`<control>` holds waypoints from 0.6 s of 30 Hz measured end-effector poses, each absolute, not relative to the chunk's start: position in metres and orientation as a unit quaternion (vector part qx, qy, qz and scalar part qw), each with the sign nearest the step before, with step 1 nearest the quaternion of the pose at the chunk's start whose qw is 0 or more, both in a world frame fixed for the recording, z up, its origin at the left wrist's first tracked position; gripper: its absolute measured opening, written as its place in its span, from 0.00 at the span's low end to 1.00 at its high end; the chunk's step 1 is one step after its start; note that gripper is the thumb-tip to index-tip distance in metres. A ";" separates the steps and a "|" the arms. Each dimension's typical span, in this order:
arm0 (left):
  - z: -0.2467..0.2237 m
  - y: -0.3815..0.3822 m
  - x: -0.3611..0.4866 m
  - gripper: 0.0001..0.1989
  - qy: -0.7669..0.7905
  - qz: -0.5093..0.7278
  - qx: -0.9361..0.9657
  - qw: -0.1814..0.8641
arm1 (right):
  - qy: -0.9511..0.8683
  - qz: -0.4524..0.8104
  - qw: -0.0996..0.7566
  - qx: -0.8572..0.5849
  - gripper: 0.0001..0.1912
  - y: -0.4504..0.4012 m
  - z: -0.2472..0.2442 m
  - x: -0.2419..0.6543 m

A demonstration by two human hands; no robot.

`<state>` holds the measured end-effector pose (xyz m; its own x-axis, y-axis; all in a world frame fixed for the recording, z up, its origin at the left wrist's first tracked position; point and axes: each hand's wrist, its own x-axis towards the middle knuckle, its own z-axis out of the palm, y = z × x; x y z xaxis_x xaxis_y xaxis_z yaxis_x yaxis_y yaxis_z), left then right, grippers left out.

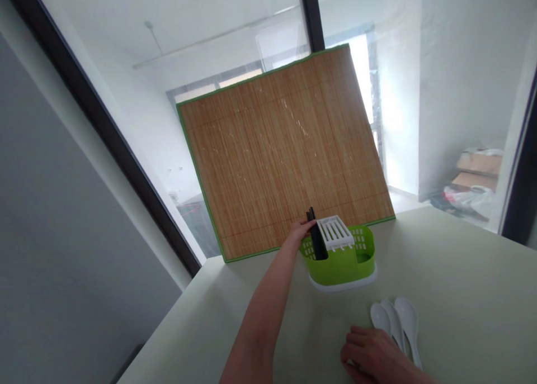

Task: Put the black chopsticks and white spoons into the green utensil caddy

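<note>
At the back of the table stands a green plastic utensil holder point(342, 269) with a white base and a white slotted rack point(334, 231) across its top. A bundle of black chopsticks point(319, 241) leans upright in its left compartment. My left hand point(299, 231) is closed around the chopsticks from the left, its fingers partly hidden behind them. Three white spoons point(406, 316) lie side by side at the front right. Beside their handles, my right hand point(369, 353) rests low on the tabletop with curled fingers; whatever is under them, if anything, is hidden.
Behind the holder, a bamboo mat point(285, 155) with green edging leans upright against the glass. The pale table point(457, 278) reaches the window. Beyond the glass, cardboard boxes point(478, 169) and plastic bags lie at the right. A dark window frame point(104, 132) slants along the left.
</note>
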<state>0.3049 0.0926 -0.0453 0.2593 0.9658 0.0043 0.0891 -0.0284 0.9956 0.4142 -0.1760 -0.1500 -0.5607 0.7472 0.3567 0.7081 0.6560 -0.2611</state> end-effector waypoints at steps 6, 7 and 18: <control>-0.048 0.098 0.308 0.10 0.460 0.406 0.582 0.534 | -0.887 0.019 0.220 -0.405 0.05 -0.176 -0.152 0.414; -0.049 0.099 0.308 0.10 0.463 0.406 0.581 0.533 | -0.887 0.015 0.220 -0.405 0.05 -0.175 -0.153 0.413; -0.051 0.098 0.303 0.12 0.486 0.387 0.583 0.523 | -0.888 0.010 0.210 -0.409 0.05 -0.175 -0.151 0.414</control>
<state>0.3029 0.0975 -0.0506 0.2266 0.9724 -0.0565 0.1623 0.0195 0.9865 0.4144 -0.1747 -0.1513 -0.5776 0.7299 0.3656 0.7214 0.6660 -0.1899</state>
